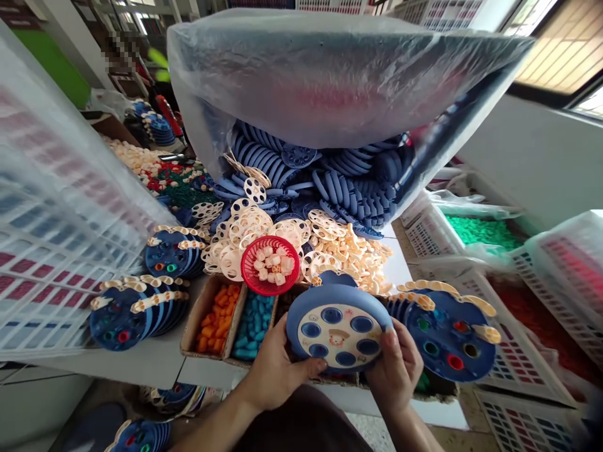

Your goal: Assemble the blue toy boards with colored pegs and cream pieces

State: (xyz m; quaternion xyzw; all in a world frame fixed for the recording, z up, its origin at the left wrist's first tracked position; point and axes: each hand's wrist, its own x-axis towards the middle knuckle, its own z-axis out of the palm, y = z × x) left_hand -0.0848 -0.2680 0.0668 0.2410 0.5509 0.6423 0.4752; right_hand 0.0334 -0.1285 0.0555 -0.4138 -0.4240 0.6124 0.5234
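A round blue plastic toy base [294, 323] is held up between both hands, tilted toward me. A cream disc [336, 339] with several round holes and small printed pictures lies in its face. My left hand [277, 364] grips the lower left rim, its thumb pressed near the disc's lower edge. My right hand [396, 361] closes on the right rim with the thumb on the front; its other fingers are partly hidden behind. Under and behind the base stands a divided cardboard box with orange pieces [219, 319] and blue pieces [254, 320].
A red basket [270, 290] of whitish pieces sits amid loose cream discs [245, 226] and cream parts [362, 254]. Behind, a plastic-covered bin [348, 69] spills blue bases [264, 157]. Stacked assembled bases flank me at left [117, 317] and right [452, 333]. Crates [509, 358] stand right.
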